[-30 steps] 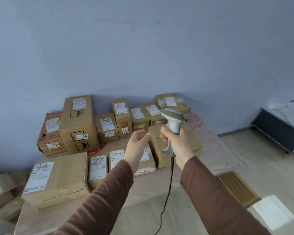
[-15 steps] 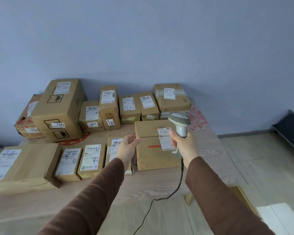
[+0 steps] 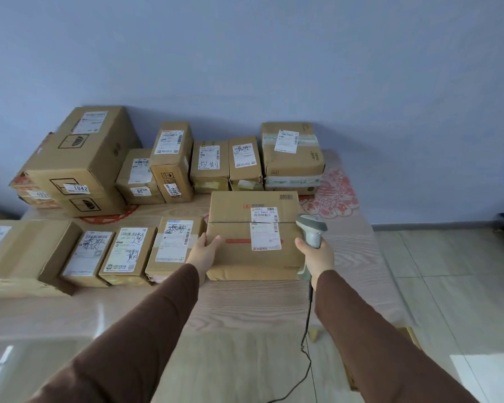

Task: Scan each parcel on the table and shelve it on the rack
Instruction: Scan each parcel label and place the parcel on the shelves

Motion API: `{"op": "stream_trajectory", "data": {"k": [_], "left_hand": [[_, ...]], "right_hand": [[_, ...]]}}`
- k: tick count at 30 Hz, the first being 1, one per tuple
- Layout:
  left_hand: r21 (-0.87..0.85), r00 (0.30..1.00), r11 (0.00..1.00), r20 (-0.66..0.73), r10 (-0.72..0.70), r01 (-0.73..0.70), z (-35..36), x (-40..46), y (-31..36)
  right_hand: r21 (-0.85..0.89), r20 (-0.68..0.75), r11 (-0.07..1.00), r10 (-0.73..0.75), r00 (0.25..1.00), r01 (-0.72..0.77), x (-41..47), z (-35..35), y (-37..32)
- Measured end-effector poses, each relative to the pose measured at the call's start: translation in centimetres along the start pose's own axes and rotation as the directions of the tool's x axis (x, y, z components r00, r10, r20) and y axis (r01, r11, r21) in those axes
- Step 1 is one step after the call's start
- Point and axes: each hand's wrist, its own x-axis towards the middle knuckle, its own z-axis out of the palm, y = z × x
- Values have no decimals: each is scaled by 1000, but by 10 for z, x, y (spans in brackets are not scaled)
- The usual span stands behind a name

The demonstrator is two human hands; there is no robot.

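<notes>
- The left hand [image 3: 205, 251] grips the left edge of a flat cardboard parcel [image 3: 239, 251] lying on the wooden table [image 3: 245, 309], centre of the frame.
- The right hand [image 3: 317, 258] is closed around a grey barcode scanner [image 3: 312, 231], touching the parcel's right edge.
- Other labelled parcels [image 3: 172, 161] stand behind and to the left.

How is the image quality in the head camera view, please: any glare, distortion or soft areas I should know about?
Head view: window glare reflects off the glossy table at lower left and off the floor at lower right; wide-angle distortion bows the wall line and stretches the sleeves; the label on the flat parcel between the left hand and the scanner shows, its fine print too soft to read.
</notes>
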Motion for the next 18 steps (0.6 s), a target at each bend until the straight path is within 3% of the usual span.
{"op": "stream_trajectory", "data": {"k": [4,10,18], "left_hand": [[-116,1000,993,8,-26,27,4,-6,-7],[-256,1000,967,-20,-4,-1,10,-28,-9],[-457,970,855,-134,205,-244,-4,-69,74]], "right_hand": [[40,33,997,62,998,-63,4,1,8],[112,63,993,-34,997,27,-8,-11,-13],[286,26,938,-214,977,197,-41,-15,-93]]}}
